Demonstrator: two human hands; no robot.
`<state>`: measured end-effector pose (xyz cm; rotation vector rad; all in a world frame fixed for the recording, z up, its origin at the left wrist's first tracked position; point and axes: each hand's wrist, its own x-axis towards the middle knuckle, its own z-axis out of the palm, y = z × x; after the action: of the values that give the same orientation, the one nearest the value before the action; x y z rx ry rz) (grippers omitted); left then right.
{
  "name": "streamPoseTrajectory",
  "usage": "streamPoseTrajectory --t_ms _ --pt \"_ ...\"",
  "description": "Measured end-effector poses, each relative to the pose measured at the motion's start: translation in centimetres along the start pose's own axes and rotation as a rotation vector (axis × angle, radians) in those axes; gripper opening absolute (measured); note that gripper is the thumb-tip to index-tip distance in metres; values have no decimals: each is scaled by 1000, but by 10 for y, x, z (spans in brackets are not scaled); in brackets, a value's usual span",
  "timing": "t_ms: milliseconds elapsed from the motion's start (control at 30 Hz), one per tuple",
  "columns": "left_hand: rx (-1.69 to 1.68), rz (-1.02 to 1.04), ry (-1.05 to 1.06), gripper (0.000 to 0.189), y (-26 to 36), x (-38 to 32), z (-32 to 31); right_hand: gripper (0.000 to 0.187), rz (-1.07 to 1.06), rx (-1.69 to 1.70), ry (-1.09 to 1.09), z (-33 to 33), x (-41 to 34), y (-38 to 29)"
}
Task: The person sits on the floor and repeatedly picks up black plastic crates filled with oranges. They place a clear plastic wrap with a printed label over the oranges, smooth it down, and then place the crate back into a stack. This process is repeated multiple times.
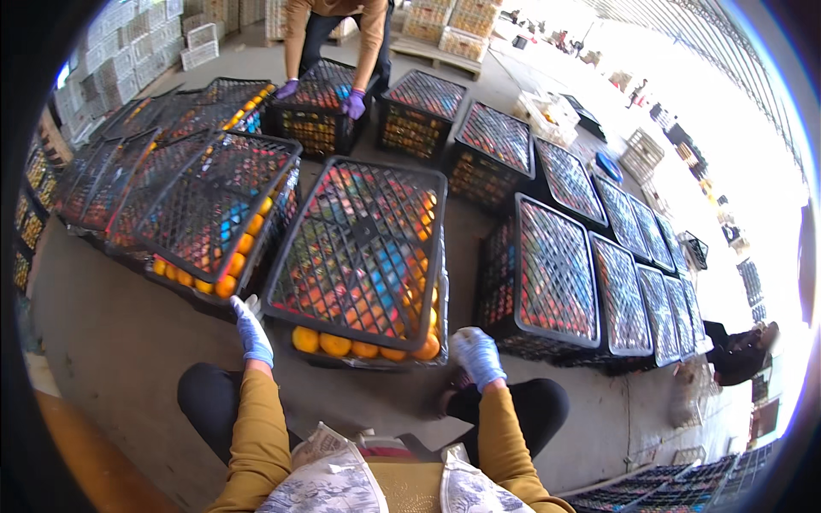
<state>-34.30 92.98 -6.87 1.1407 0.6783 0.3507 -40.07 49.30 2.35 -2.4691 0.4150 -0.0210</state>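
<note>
Squatting, I have a black plastic crate of orange citrus fruit [365, 351] before me, its black lattice lid [362, 247] lying askew so that a row of fruit shows along the near and right edges. My left hand [252, 330], in a pale blue glove, is off the crate's near left corner, fingers apart, by another fruit crate [226, 285] with a skewed lid. My right hand [478, 356], gloved alike, is beside the near right corner with its fingers bent; whether it touches the crate cannot be told. Neither hand visibly holds anything.
A co-worker's purple-gloved hands [353, 104] rest on a lidded crate [311, 128] ahead. Rows of lidded black crates stand at the right [557, 272] and left [96, 179]. White crates are stacked at the back left [138, 45], and a pallet [436, 58] bears more.
</note>
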Motion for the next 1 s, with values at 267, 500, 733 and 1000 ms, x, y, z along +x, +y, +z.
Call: streamPoseTrajectory --t_ms 267,500,733,1000 --pt "770 336 -152 46 51 -22 39 69 17 -249 -199 18 55 -66" --pt "573 701 -188 40 111 -105 85 22 185 1168 -293 -6 59 -38" --pt "471 496 -317 41 132 -42 103 11 114 1083 305 -116 99 55" --pt "1024 252 -208 52 36 14 59 38 581 79 647 -142 128 248"
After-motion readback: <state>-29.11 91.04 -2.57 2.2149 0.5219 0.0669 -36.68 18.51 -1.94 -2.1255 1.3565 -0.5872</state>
